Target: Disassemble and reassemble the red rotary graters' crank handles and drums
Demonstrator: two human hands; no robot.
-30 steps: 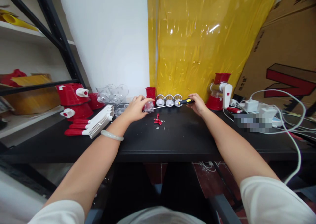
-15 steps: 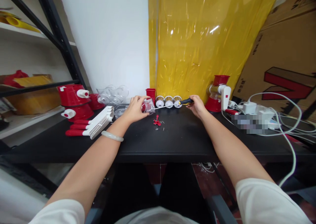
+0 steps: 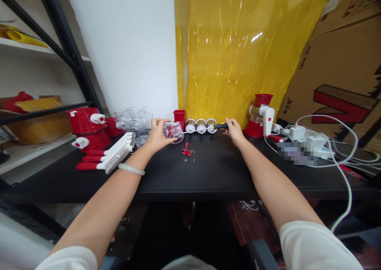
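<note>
My left hand [image 3: 159, 134] is closed around a clear plastic housing [image 3: 177, 132], held just above the table. In my right hand [image 3: 233, 131] is a screwdriver [image 3: 219, 126] with a black and yellow handle. Its long shaft lies level and points left, the tip at the clear housing; whether it touches or goes inside I cannot tell. On the table below lie small red plastic parts [image 3: 186, 152] with a few tiny metal pins [image 3: 193, 159]. Behind the shaft stand three metal drums [image 3: 201, 126] in a row, beside a red hopper [image 3: 179, 115].
White cranks with red handles [image 3: 116, 153] and red grater bases [image 3: 89, 125] stand on the left, near more clear housings [image 3: 133, 118]. An assembled drum grater [image 3: 259, 115] is at right. White cables and chargers [image 3: 309, 137] clutter the right end of the black table [image 3: 202, 179].
The camera view has shifted slightly. My left hand has turned the clear housing a little, its rim now showing more. Both hands keep their holds, the screwdriver still pointing at the housing.
</note>
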